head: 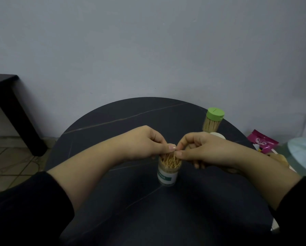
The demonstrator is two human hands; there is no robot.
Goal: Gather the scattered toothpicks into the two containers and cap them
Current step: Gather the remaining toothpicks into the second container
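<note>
Toothpicks (170, 161) stand packed upright in the open clear container (167, 176) at the middle of the frame, on our dark round table (131, 118). Our left hand (145, 142) and right hand (201, 148) meet over its mouth, thumbs and forefingers pinching the toothpick tips. At the upper right, a second container (212, 125), full, wears a green cap (215, 114); a white cap (217, 135) lies just beside it.
</note>
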